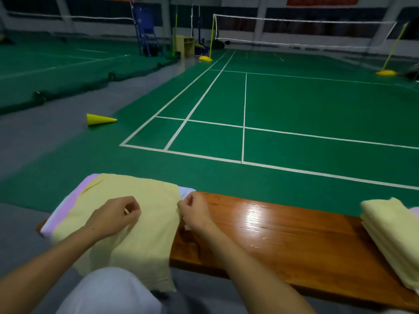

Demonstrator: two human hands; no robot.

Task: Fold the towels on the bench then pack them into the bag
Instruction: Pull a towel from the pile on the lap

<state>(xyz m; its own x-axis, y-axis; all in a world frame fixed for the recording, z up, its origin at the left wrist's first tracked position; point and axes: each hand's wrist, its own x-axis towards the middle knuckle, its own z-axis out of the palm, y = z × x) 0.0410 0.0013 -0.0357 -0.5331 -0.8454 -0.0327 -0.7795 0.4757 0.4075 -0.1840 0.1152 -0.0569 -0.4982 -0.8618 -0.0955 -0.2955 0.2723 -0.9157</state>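
Nearest, a pale trouser knee (108,291) sits under the hanging edge of a yellow towel (127,223) spread over the tabletop (260,234). The left hand (115,215) pinches the cloth near its middle, and the right hand (193,210) pinches its right edge, so the folding step looks underway; next, that edge probably has to carry across evenly. Beneath lie a pink towel (70,207) and a white one. Folded yellow towels (392,234) are stacked far right. No bag is visible

no legible text anywhere, the red banner (322,0) on the far wall perhaps lettered but too blurred
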